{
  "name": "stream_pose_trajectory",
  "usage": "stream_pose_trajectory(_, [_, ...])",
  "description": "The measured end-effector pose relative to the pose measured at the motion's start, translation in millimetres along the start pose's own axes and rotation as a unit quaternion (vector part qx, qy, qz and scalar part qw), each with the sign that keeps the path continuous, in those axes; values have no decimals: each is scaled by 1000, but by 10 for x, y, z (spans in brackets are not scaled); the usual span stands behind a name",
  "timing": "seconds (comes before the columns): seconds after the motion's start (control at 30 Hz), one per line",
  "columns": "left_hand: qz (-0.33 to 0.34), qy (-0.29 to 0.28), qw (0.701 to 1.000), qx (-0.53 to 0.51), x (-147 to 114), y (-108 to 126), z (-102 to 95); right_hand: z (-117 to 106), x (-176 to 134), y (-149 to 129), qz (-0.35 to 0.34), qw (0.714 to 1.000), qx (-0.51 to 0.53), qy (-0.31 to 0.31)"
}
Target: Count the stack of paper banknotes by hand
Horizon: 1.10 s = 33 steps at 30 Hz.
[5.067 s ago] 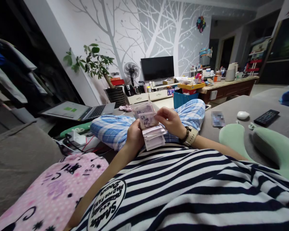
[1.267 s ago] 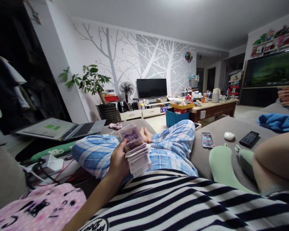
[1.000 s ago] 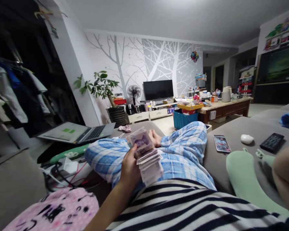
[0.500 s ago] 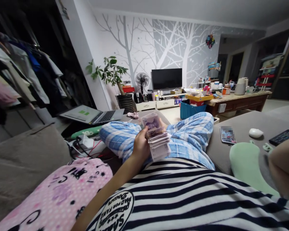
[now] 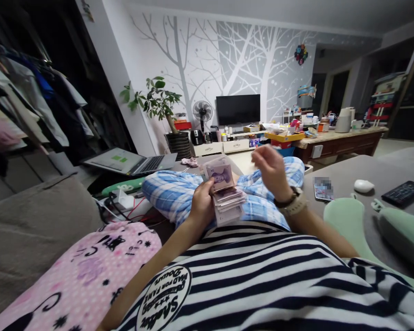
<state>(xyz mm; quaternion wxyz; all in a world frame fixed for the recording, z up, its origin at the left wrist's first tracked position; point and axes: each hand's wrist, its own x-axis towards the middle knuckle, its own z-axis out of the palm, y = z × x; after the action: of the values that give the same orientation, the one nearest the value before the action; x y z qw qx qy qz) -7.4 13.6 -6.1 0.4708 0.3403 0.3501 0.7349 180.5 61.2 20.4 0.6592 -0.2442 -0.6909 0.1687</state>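
Note:
In the head view my left hand [image 5: 203, 198] is closed around a wad of purple banknotes [image 5: 221, 177], thumb on top near the left edge. The upper notes stand fanned up with a printed portrait showing. The lower part of the wad [image 5: 229, 202] is folded over towards me in several layers. My right hand [image 5: 269, 168], with a watch [image 5: 293, 202] on the wrist, is raised to the right of the notes and apart from them. Its fingers are curled in, slightly blurred, and nothing shows in them. Both hands are above my crossed legs in blue plaid trousers [image 5: 165, 191].
An open laptop [image 5: 124, 162] lies to the left, near cables and a white charger [image 5: 124, 200]. On the sofa at right are a phone [image 5: 323, 188], a white mouse [image 5: 364, 185], a black remote [image 5: 403, 193] and a green neck cushion [image 5: 347, 216]. A cluttered table [image 5: 338, 138] stands beyond.
My right hand has come in from the far right edge towards the notes and is now above my right leg. My left hand still holds the banknotes in nearly the same place.

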Motion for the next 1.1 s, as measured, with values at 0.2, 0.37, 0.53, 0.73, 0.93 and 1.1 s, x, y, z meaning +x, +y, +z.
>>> stream_pose_trajectory(0.2, [11,-61,998,-15,-22,-60,-2,346,-197,66,118,987,49,-97])
stream_pose_trajectory(0.37, [-2,-94,995,-31,-25,-111,21,381,-269,45,101,990,22,-99])
stream_pose_trajectory(0.53, [-8,-99,993,-65,77,-161,-14,369,-286,62,82,994,16,-76])
stream_pose_trajectory(0.73, [-19,-88,993,-77,141,-177,-41,362,-312,1,55,995,33,-80])
stream_pose_trajectory(0.93, [-13,-116,991,-60,97,-130,-31,371,-335,16,30,994,65,-82])
stream_pose_trajectory(1.1, [17,-107,994,-18,100,-118,-64,357,-336,25,18,994,65,-85])
